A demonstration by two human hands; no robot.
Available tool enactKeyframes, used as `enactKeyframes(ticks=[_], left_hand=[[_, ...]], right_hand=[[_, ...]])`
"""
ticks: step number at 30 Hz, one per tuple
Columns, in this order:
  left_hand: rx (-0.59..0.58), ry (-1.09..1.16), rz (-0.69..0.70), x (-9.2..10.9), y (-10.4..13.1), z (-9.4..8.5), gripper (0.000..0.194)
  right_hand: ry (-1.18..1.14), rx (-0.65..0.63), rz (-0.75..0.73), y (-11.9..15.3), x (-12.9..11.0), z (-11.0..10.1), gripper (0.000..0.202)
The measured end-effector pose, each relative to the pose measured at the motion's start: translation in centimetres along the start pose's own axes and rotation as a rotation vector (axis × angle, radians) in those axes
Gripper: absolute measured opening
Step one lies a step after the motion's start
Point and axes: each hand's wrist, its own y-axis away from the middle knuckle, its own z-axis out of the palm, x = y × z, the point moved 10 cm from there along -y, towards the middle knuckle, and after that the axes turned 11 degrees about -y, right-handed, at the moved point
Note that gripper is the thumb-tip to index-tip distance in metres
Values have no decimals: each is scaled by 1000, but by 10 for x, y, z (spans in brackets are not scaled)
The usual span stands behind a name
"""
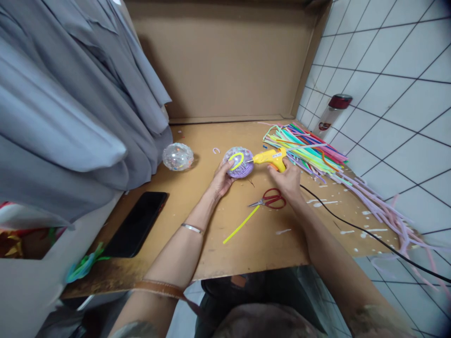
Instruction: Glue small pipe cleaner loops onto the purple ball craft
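My left hand (222, 180) is closed on a round ball (243, 170) wrapped in purple strands, with a curved yellow strip (237, 161) on its near face. In my right hand (287, 178) is a yellow glue gun (269, 157), its fingers wrapped round the handle. The gun's nozzle points left and reaches the right side of the ball; whether it touches cannot be made out. Below them lie red-handled scissors (273, 199), and by their blades a loose yellow strip (241, 224).
A clear bowl-like ball (178, 157) sits left, near a grey curtain (116, 103). A black phone (138, 224) lies front left. Many coloured pipe cleaners (306, 145) spread along the right, beside a bottle (331, 114). A black cord (352, 225) runs off right.
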Motion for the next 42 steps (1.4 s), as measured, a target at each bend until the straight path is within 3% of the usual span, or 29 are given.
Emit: enactKeyframes(ticks=[20, 33, 38, 42], left_hand=[[25, -40, 11, 2, 1, -2, 51], [29, -22, 5, 4, 0, -3, 52], [40, -21, 3, 4, 0, -4, 53], [49, -21, 8, 4, 1, -4, 52]], right_hand=[[66, -31, -58, 0, -2, 2, 28], [59, -21, 69, -11, 18, -6, 30], [125, 29, 122, -13, 29, -14, 33], [204, -3, 155, -12, 43, -8, 41]])
